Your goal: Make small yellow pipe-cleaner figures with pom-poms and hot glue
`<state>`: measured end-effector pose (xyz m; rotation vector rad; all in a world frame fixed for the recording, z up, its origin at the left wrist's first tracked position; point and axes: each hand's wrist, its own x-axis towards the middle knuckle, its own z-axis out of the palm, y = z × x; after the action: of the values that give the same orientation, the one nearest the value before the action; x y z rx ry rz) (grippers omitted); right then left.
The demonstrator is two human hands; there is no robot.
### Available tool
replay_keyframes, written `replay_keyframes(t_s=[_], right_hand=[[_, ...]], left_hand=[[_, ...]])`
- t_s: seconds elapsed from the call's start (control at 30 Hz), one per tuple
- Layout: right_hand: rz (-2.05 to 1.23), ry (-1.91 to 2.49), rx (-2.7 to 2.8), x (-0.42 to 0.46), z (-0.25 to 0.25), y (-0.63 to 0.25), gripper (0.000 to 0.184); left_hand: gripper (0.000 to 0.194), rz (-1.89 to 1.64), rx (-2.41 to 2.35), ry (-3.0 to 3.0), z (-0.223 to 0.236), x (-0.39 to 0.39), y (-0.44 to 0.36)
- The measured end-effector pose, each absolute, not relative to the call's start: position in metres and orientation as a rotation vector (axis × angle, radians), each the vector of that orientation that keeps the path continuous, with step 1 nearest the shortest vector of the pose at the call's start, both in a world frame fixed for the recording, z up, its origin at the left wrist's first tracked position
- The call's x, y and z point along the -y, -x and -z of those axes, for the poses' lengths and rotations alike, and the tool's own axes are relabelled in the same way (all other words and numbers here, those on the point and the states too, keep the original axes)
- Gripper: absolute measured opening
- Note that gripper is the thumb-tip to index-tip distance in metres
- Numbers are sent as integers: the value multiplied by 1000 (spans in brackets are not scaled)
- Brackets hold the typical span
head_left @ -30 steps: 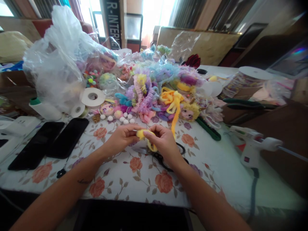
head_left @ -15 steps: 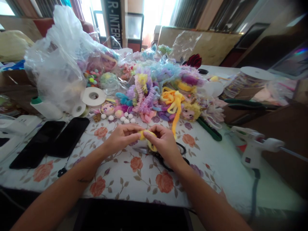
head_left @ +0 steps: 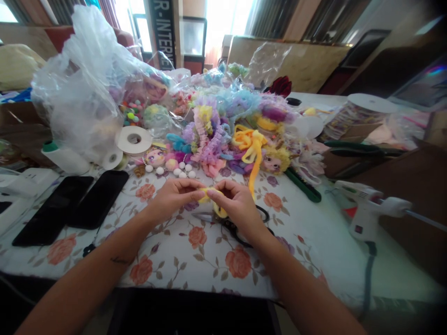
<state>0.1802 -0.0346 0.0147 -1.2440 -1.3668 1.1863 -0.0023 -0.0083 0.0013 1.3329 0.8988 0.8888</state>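
over the last second the left thumb and fingertips close further over the yellow fuzzy strip [head_left: 220,211], so less of its upper part shows between the two hands, while its small loop hangs below the right thumb. the left hand [head_left: 176,200] pinches one end, its fingers drawn narrow; the right hand [head_left: 240,204] grips the other side between thumb and bent forefinger. the strip is held above the middle of the worktop [head_left: 167,265], back from its near edge. this reads as fine shaping by fingertip, though how the strip is folded is hidden. the black-handled scissors [head_left: 228,226] lie where they were, partly under the right hand, and the golden-yellow chenille yarn [head_left: 249,142] stays farther back, its tail trailing toward the near edge.
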Motion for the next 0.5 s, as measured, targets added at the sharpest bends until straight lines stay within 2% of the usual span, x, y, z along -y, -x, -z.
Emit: replay_keyframes(t_s=[0.5], right_hand=[[-1536,1140,1195,32,-10,-181,33]], left_hand=[[21,-908,-829,-1104,0,10,4]])
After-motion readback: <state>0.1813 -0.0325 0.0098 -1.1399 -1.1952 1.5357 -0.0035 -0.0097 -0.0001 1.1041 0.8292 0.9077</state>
